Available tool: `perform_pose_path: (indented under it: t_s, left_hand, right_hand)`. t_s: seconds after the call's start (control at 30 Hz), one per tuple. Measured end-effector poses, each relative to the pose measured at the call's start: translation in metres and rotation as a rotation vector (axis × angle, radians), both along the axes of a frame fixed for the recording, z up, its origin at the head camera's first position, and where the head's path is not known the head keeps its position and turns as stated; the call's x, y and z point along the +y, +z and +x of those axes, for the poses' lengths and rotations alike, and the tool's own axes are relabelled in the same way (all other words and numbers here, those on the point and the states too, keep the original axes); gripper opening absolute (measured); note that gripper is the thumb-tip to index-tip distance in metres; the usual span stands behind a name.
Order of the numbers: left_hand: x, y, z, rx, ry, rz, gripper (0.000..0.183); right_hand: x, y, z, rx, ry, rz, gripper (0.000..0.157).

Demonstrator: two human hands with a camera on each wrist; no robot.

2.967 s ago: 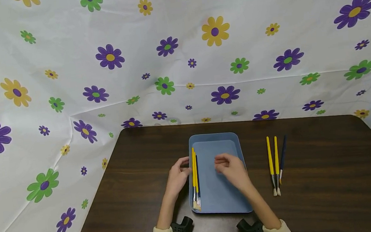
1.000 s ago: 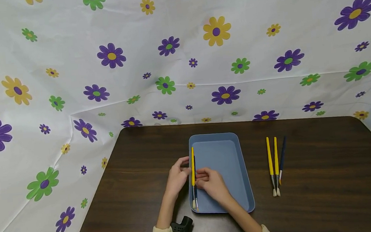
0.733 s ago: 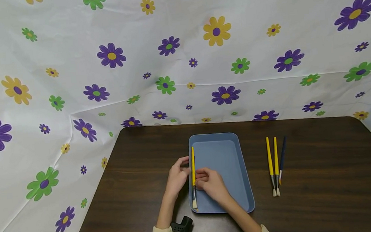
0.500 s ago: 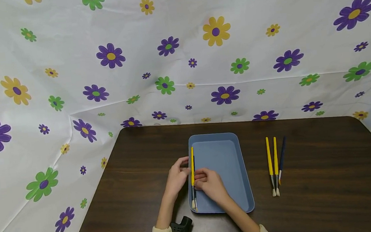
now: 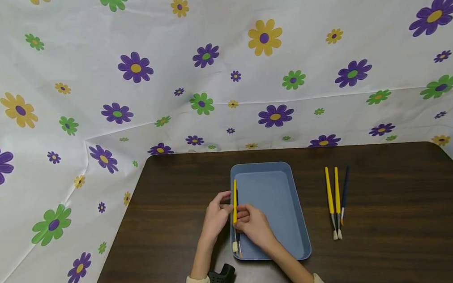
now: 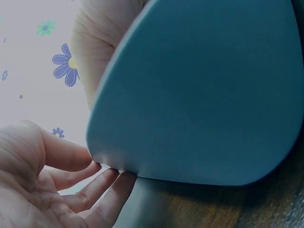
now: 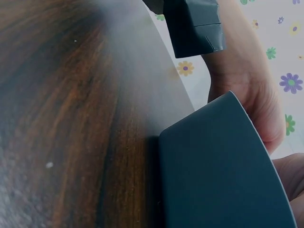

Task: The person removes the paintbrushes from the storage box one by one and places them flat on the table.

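In the head view a blue-grey tray (image 5: 270, 209) lies on the dark wooden table. My left hand (image 5: 215, 216) holds its left side, and in the left wrist view the fingertips (image 6: 126, 178) meet the tray's outer wall. My right hand (image 5: 254, 225) reaches inside, with thumb and finger pinching a yellow-handled paintbrush (image 5: 235, 199) along the left wall. That brush's pale bristles point toward me. Beside it, a thin dark-handled paintbrush (image 5: 239, 243) is mostly covered by the yellow one and the fingers. The right wrist view hides the fingertips behind the tray wall.
Right of the tray, two yellow paintbrushes (image 5: 329, 191) (image 5: 337, 190) and a dark blue paintbrush (image 5: 345, 187) lie on the table (image 5: 399, 216). A white sheet with flowers (image 5: 216, 30) hangs behind the table's far edge.
My right hand has moved left from the tray's middle to the brushes. They were side by side, two yellow ones and a dark one; now only one yellow handle shows. My left hand stays put.
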State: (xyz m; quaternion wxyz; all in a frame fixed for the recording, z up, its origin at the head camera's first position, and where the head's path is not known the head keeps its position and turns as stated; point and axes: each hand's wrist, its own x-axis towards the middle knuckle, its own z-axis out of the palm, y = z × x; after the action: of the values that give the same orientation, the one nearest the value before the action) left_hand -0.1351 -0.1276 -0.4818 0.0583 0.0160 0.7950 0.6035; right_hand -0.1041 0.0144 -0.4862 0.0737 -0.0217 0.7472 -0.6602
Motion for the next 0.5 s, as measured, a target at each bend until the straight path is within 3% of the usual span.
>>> perform_pose_path:
  t_s: [0.3,0.5]
  left_hand:
    - [0.0007,0.0001,-0.0009,-0.004,-0.017,-0.011,0.046]
    - [0.0003,0.0001,-0.0012,-0.020,-0.011,0.011,0.047]
  right_hand:
    - [0.0023,0.0031,0.0021,0.030,-0.008,-0.013,0.044]
    - [0.0021,0.0016,0.0010,0.052,0.000,0.036,0.048]
